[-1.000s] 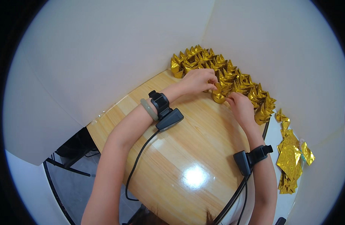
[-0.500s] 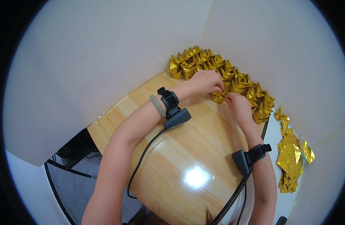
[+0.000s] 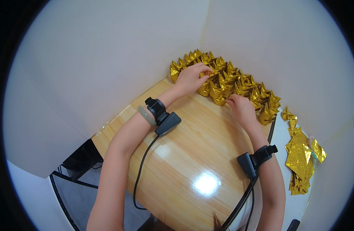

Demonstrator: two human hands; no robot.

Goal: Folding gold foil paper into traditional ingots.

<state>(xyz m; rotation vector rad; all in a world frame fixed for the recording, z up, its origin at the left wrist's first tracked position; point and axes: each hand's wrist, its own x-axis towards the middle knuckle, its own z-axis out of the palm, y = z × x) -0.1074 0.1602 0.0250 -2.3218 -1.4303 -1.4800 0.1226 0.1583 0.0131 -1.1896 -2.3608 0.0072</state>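
Folded gold foil paper ingots (image 3: 243, 85) with pointed tips stand packed in rows at the far corner of the table. My left hand (image 3: 192, 78) is over the left front part of the rows, its fingers curled in toward the thumb by a pointed tip. Whether it grips that tip I cannot make out. At the front edge of the rows, my right hand (image 3: 242, 109) has thumb and finger pinched together beside a front gold paper ingot (image 3: 219, 101), at its right side. Both wrists carry black strapped devices, and a pale bangle (image 3: 147, 116) circles my left forearm.
Pale walls (image 3: 119, 57) rise behind the wooden table (image 3: 177, 142). On the white surface at right lie a stack of flat gold foil sheets (image 3: 299, 152) and a few folded gold pieces (image 3: 289, 115). Black cables (image 3: 137, 181) trail from the wrist devices.
My left hand has come off the front ingot beside my right hand and moved left and farther back over the rows. My right hand has stayed almost in place.
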